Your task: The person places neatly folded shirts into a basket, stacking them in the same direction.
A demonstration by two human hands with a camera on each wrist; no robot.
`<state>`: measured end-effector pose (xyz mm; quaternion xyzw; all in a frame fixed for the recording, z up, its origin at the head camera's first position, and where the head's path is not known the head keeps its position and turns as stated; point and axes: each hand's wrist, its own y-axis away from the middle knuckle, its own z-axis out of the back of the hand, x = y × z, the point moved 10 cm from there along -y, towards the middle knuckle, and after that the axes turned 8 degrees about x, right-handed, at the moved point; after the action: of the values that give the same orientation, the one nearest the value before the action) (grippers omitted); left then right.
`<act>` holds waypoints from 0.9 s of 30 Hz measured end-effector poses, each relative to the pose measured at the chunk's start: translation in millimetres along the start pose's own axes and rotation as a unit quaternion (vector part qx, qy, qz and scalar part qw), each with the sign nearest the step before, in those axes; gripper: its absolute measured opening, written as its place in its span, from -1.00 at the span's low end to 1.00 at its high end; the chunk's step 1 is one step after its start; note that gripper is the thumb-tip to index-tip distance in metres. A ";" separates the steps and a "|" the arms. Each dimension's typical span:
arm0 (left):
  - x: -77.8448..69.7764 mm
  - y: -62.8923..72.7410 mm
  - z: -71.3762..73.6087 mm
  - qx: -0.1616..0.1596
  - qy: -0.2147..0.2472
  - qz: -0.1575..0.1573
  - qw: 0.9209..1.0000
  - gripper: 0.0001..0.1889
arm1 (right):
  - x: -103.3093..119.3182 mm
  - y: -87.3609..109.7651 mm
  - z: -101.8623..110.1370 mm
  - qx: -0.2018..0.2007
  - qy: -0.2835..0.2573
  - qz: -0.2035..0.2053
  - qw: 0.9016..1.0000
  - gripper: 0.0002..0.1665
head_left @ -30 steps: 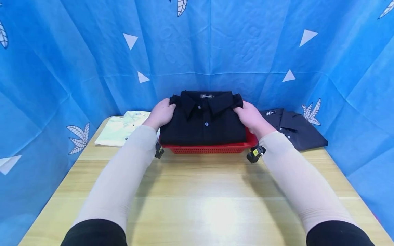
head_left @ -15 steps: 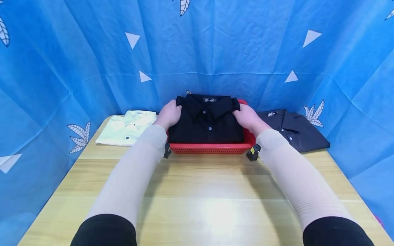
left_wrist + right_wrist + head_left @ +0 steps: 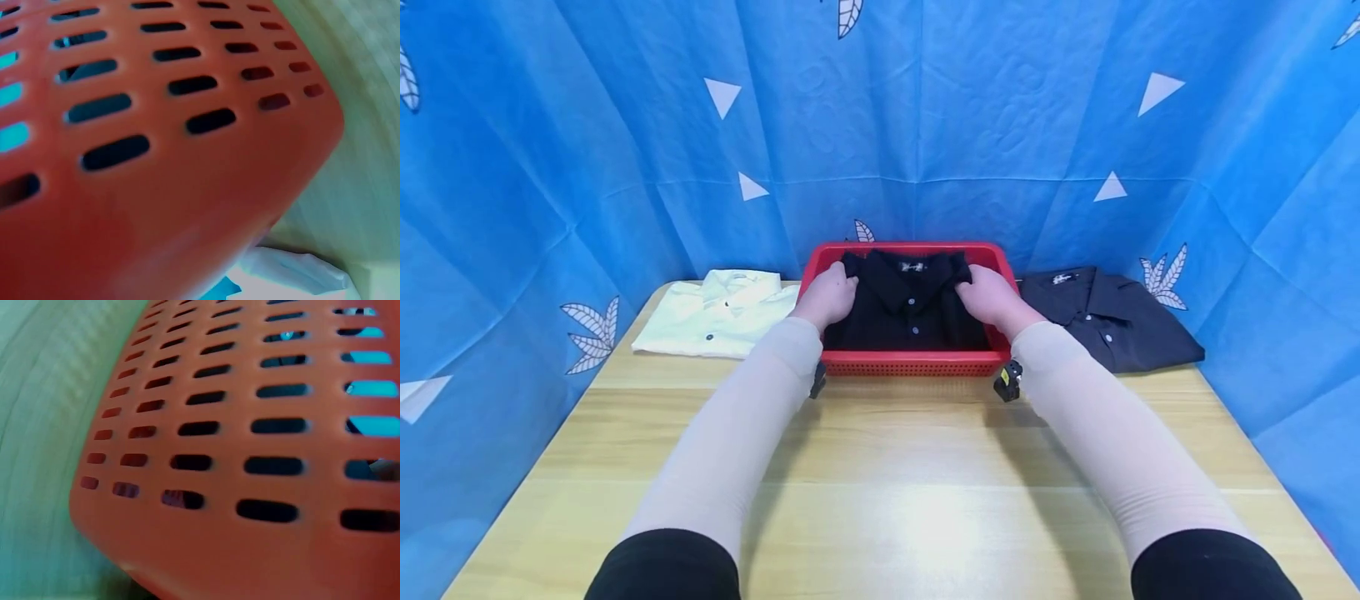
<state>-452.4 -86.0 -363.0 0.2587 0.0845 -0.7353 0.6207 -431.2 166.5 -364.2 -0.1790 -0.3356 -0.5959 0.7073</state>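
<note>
A folded black shirt [image 3: 910, 312] lies inside a red plastic basket [image 3: 917, 358], its collar toward the back. At the shirt's left shoulder edge my left hand [image 3: 831, 294] pinches the cloth. My right hand [image 3: 988, 294] grips the opposite shoulder edge. Both hands are inside the basket's rim, and the fingertips are hidden behind the fabric. In the left wrist view only the slotted basket wall [image 3: 169, 206] fills most of the picture, with no hand visible. The right wrist view likewise holds the basket's slotted side [image 3: 219, 444].
Left of the basket lies a folded white shirt [image 3: 722, 312]. A folded dark shirt [image 3: 1112, 321] sits close on the right side. Behind them a blue curtain [image 3: 880, 108] hangs along the wooden table's [image 3: 880, 467] far edge.
Both hands have lowered the black shirt down into the basket and drawn slightly closer together. The basket's back rim, hidden before, is now visible. The other shirts stay put.
</note>
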 end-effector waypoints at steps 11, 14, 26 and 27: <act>4.6 4.5 -18.6 0.062 -0.018 0.023 0.998 -0.25 | -4.7 1.3 -7.9 0.006 0.042 -0.028 0.999 -0.43; 6.8 7.9 -21.8 0.058 -0.005 0.034 0.998 -0.20 | -3.2 3.3 -9.9 0.003 0.069 -0.026 0.997 -0.34; -0.7 33.2 -19.3 0.012 -0.042 -0.003 0.999 -0.16 | 8.9 16.7 -16.2 -0.010 0.154 -0.001 0.988 -0.06; -1.9 35.4 -17.9 0.009 -0.047 -0.006 0.999 -0.16 | 8.5 17.1 -16.4 -0.011 0.156 -0.002 0.988 -0.05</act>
<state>-413.5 -84.0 -370.3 0.2291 0.0502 -0.7508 0.6175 -409.9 153.5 -367.5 -0.0907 -0.2151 -0.6217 0.7477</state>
